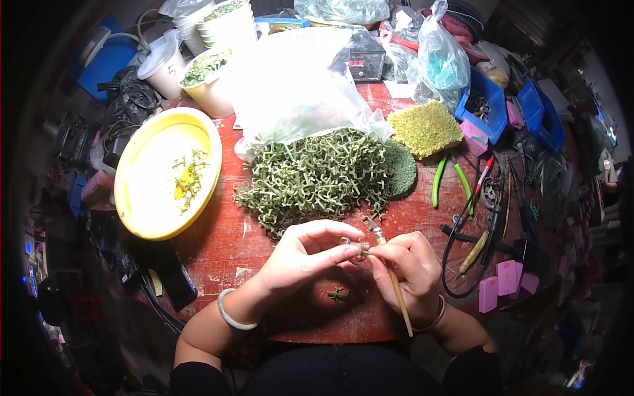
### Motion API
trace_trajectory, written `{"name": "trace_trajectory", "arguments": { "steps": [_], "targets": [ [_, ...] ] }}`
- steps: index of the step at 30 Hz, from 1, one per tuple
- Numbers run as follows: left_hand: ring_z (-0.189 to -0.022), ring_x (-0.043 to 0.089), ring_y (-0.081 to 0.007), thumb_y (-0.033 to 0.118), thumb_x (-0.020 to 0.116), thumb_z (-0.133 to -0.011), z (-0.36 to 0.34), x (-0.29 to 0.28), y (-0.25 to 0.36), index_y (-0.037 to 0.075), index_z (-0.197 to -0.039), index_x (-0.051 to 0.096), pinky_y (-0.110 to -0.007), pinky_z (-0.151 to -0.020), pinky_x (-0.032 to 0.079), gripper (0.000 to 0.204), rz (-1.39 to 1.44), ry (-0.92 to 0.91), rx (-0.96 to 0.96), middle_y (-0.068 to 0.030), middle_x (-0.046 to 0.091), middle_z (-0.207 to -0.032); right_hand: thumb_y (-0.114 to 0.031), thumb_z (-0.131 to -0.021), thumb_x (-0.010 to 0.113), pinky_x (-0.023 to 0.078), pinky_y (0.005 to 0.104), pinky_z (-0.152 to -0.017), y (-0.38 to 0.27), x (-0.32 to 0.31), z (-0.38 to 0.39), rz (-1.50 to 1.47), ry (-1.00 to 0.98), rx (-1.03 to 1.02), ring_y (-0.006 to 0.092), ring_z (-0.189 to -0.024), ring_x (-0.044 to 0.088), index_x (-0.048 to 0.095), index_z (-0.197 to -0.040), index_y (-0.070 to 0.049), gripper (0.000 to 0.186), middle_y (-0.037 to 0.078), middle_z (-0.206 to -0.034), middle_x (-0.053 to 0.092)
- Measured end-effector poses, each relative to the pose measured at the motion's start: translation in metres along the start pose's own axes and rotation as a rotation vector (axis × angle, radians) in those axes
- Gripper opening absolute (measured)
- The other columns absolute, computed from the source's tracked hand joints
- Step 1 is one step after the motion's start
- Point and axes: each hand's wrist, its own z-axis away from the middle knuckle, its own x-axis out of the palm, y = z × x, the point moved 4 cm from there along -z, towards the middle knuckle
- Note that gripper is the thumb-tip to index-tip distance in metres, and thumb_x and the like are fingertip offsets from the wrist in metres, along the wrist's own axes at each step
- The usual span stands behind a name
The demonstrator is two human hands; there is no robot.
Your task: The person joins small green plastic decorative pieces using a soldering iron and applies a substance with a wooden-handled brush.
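Pinching a small green branched piece (362, 251) between both hands, just above the red table (218, 257) and nearer to the body than the heap of similar pieces (317, 175). Probably very light, stiff rather than soft, not very slippery, and likely fragile at the thin bent prongs; best taken by the straight stem, with a light squeeze and no twisting. With the left hand (298, 259), holding thumb and forefinger nearly together on the left part, with only a narrow gap. With the right hand (416, 267), seemingly pinching the other end between thumb and forefinger, while also gripping a wooden-handled tool (400, 300), metal tip pointing away. Cannot tell the exact contact or pressure behind the fingertips
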Motion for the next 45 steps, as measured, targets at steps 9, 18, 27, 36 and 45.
{"name": "trace_trajectory", "arguments": {
  "steps": [9, 18, 27, 36, 45],
  "targets": [
    [-0.122, 0.065, -0.0230, 0.013, 0.050, -0.111, -0.004, -0.003, -0.005, -0.005, -0.137, 0.060, -0.037, -0.100, 0.057, 0.033, 0.237, -0.061, 0.035, -0.0164, 0.066, -0.132, 0.004, -0.081, 0.078, 0.052, 0.0359, -0.067, 0.003, -0.003, 0.000, -0.077, 0.047, 0.093, 0.0264, -0.077, 0.063, 0.071, -0.100, -0.002, 0.022, 0.010, -0.088, 0.062],
    [-0.125, 0.062, -0.0214, -0.002, 0.055, -0.104, -0.002, -0.002, -0.003, -0.003, -0.140, 0.058, -0.037, -0.104, 0.056, 0.036, 0.035, -0.070, 0.078, -0.0143, 0.064, -0.135, 0.004, -0.082, 0.077, 0.052, 0.0355, -0.068, 0.005, -0.004, -0.001, -0.101, 0.037, 0.105, 0.0265, -0.078, 0.064, 0.070, -0.100, -0.001, 0.019, 0.012, -0.088, 0.063],
    [-0.114, 0.067, -0.0184, 0.003, 0.061, -0.103, 0.000, -0.001, 0.004, -0.002, -0.135, 0.062, -0.034, -0.096, 0.058, 0.032, 0.127, -0.057, 0.011, -0.0116, 0.069, -0.126, 0.006, -0.081, 0.077, 0.053, 0.0348, -0.069, 0.005, -0.005, -0.002, -0.119, 0.063, 0.084, 0.0256, -0.079, 0.064, 0.072, -0.102, -0.002, 0.023, 0.010, -0.091, 0.063],
    [-0.092, 0.073, -0.0152, 0.011, 0.065, -0.104, 0.000, -0.002, 0.000, -0.001, -0.122, 0.070, -0.029, -0.082, 0.061, 0.022, 0.057, -0.001, -0.092, -0.0091, 0.075, -0.103, 0.006, -0.080, 0.078, 0.052, 0.0335, -0.068, 0.003, -0.004, -0.005, -0.131, 0.020, 0.054, 0.0240, -0.079, 0.063, 0.072, -0.102, -0.003, 0.024, 0.010, -0.091, 0.064],
    [-0.094, 0.073, -0.0185, 0.007, 0.067, -0.102, 0.001, 0.004, 0.003, -0.001, -0.127, 0.067, -0.032, -0.081, 0.063, 0.026, 0.067, -0.097, -0.162, -0.0118, 0.075, -0.104, 0.007, -0.084, 0.075, 0.053, 0.0307, -0.072, 0.010, -0.005, -0.006, -0.251, -0.052, 0.112, 0.0219, -0.080, 0.066, 0.072, -0.104, -0.001, 0.022, 0.011, -0.094, 0.066]
  ]
}}
